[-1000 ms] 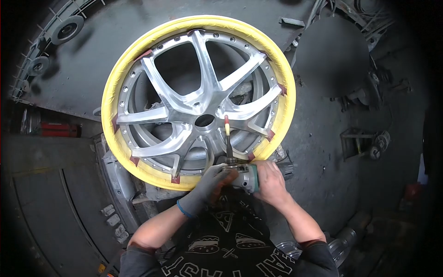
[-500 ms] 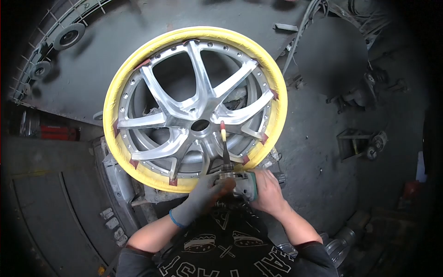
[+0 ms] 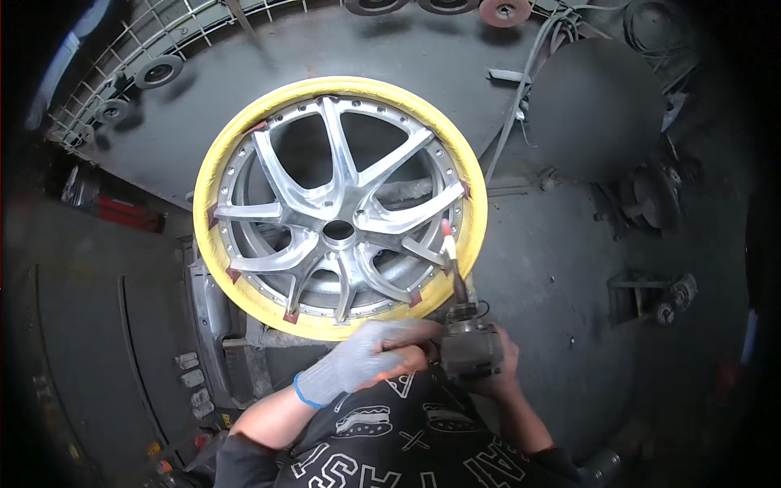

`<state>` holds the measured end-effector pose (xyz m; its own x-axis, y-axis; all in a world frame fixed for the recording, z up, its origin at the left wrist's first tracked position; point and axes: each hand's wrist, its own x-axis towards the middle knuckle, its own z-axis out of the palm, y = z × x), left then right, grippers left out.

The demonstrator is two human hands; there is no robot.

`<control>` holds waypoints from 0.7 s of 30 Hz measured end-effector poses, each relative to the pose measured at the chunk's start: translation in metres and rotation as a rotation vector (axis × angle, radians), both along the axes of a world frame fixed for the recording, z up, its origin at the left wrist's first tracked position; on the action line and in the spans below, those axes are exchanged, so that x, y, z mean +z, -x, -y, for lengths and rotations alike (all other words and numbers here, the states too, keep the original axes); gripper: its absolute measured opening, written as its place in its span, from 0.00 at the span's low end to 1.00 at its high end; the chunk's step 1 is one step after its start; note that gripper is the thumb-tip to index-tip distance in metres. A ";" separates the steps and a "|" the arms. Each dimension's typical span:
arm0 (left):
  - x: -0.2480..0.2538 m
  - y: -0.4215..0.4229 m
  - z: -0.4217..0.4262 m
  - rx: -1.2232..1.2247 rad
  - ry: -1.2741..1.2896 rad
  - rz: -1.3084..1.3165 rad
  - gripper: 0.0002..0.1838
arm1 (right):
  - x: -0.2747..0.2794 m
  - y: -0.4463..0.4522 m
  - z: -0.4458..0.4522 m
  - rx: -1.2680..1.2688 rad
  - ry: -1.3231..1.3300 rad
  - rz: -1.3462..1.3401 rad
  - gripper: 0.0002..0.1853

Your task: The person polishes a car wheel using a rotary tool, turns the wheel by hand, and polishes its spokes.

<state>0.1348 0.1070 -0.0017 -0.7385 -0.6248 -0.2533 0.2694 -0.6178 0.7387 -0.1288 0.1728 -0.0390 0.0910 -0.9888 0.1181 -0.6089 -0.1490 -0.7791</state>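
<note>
A silver alloy wheel rim [image 3: 346,175] lies face up in front of me, its outer lip wrapped in yellow tape [image 3: 480,175] with small dark red patches at several spoke ends. My right hand [image 3: 506,364], bare, is wrapped round the body of a die grinder [image 3: 470,346]. The grinder's long shaft ends in a red and pale tip [image 3: 448,237], seen over the rim's right edge. My left hand [image 3: 370,358], in a grey glove with a blue cuff, is beside the grinder with fingers stretched towards it. Whether those fingertips touch the tool is hard to make out.
Abrasive discs [image 3: 504,10] hang along a wire rack [image 3: 167,37] at the back. Hoses [image 3: 517,106] run down at the upper right. A metal stand [image 3: 643,285] is on the floor at right, and a red object [image 3: 130,214] lies at left.
My left hand has come off the grinder's neck. My right hand has swung the grinder to the right, its tip moving from near the hub to the rim's edge. The view has shifted too.
</note>
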 end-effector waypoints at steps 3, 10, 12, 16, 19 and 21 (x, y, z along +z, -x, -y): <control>-0.010 -0.015 -0.004 0.657 0.389 0.649 0.24 | 0.004 0.028 -0.004 -0.060 0.057 0.094 0.46; -0.053 -0.179 0.014 1.538 0.624 0.919 0.19 | 0.011 0.076 0.015 -0.239 -0.167 0.208 0.39; 0.000 -0.127 0.046 1.433 1.151 1.203 0.18 | 0.001 0.089 0.017 -0.349 -0.198 0.384 0.36; 0.031 -0.013 0.070 0.802 1.511 1.071 0.20 | 0.004 0.087 0.020 -0.283 0.010 0.754 0.43; 0.033 0.060 0.069 0.411 1.513 1.084 0.24 | -0.017 0.093 -0.001 -0.331 0.121 0.814 0.47; 0.036 0.091 0.074 0.305 1.593 1.039 0.25 | -0.032 0.097 -0.023 -0.414 0.079 0.829 0.48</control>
<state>0.0439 0.0331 0.0340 -0.5339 -0.7486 0.3931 -0.6293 0.6624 0.4066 -0.2261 0.1956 -0.0708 -0.4108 -0.9100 0.0561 0.1213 -0.1155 -0.9859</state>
